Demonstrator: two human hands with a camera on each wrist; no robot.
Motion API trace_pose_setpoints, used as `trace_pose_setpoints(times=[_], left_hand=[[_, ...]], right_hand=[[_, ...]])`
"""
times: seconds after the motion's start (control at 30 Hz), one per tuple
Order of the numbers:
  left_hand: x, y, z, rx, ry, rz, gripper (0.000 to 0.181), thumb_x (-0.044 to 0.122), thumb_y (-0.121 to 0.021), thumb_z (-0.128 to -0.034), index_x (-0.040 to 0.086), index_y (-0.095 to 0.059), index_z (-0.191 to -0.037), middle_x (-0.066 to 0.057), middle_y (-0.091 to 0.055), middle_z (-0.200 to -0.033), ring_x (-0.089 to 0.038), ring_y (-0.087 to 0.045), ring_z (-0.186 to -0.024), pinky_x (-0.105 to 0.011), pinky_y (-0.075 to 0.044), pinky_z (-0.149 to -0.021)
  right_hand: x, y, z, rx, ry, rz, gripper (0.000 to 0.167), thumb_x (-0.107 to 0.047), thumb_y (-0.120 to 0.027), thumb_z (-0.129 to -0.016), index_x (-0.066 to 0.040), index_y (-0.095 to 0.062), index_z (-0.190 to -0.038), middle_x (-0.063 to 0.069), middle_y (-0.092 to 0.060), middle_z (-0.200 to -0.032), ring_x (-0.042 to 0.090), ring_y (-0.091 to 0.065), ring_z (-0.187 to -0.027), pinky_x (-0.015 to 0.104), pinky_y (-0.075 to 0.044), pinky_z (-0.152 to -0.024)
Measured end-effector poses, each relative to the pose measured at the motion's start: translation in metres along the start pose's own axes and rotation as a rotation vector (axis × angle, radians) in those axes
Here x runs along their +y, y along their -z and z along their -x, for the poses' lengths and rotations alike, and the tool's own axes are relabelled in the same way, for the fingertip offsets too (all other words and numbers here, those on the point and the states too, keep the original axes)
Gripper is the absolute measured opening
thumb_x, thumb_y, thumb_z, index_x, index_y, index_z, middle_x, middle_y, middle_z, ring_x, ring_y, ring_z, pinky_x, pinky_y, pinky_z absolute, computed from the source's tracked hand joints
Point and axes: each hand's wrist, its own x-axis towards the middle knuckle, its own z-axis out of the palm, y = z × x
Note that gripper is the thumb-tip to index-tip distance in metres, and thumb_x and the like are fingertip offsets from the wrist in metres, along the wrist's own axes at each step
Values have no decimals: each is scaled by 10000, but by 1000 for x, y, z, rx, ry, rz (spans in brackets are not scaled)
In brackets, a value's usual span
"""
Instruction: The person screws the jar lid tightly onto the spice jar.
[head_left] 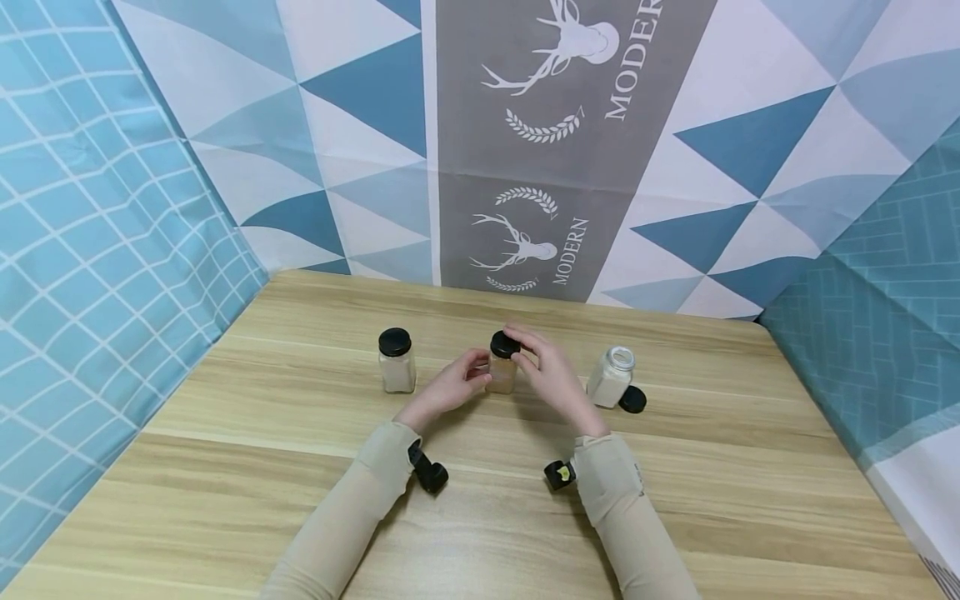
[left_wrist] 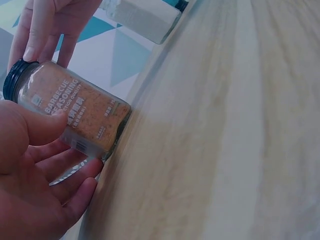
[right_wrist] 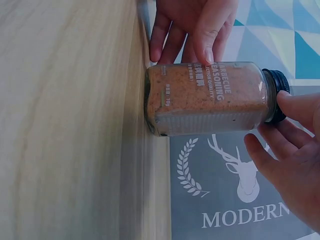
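A square glass jar of reddish-brown barbecue seasoning (head_left: pixel 501 375) stands upright on the table between the two hands, its black lid (head_left: pixel 505 344) on. Around the jar's body curl the left hand's (head_left: pixel 450 385) thumb and fingers, the thumb on the label side (left_wrist: pixel 55 125). At the top, the right hand (head_left: pixel 551 371) holds the lid between thumb and fingers; the right wrist view shows the thumb on the lid's edge (right_wrist: pixel 276 95).
On the wooden table (head_left: pixel 480 517), a black-lidded jar of pale powder (head_left: pixel 397 372) stands to the left. To the right is an uncapped jar of white powder (head_left: pixel 610 382), with a black lid (head_left: pixel 633 400) lying beside it. Patterned cloth hangs behind.
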Motion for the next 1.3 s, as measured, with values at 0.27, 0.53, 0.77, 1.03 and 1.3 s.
trace_pose_setpoints(times=[0.27,0.53,0.77,1.03,1.3], left_hand=[[1,2,2,-29,-15,-15,452,68,-491,-927,-6,-350,-1349,-198,-432,-1343,-329,-480,-1180,-407,-419,-973],[4,0,4,2,7,-62,444,96,-520,-917,30,-402,-1340,-162,-450,-1347,-298,-503,-1159,-412,-422,-967],[5,0,4,29,8,-74,458,86,-534,-907,11,-398,-1338,-168,-460,-1338,-310,-513,-1146,-413,-423,-965],[2,-1,4,8,25,-60,473,95,-522,-912,6,-373,-1352,-175,-428,-1363,-315,-492,-1173,-419,-412,-979],[15,6,5,99,-18,-83,524,49,-528,-880,17,-347,-1371,-165,-408,-1378,-338,-459,-1191,-438,-397,-988]], right_hand=[[3,-1,-1,-15,-12,-59,370,-76,-567,-886,-99,-551,-1256,44,-459,-1372,217,-411,-1270,388,-348,-1041],[-4,-1,1,23,-66,12,358,-117,-603,-871,-138,-581,-1228,-1,-507,-1329,201,-637,-867,290,-476,-749],[-6,-2,1,57,-40,46,341,-117,-623,-857,-132,-605,-1197,4,-540,-1294,101,-436,-422,245,-447,-575],[-3,-3,1,31,-12,97,348,-114,-614,-859,-107,-589,-1206,38,-507,-1327,251,-504,-1180,407,-377,-1017],[-8,14,4,30,61,193,406,-93,-603,-857,-54,-535,-1255,60,-414,-1403,300,-428,-1245,439,-342,-1036]])
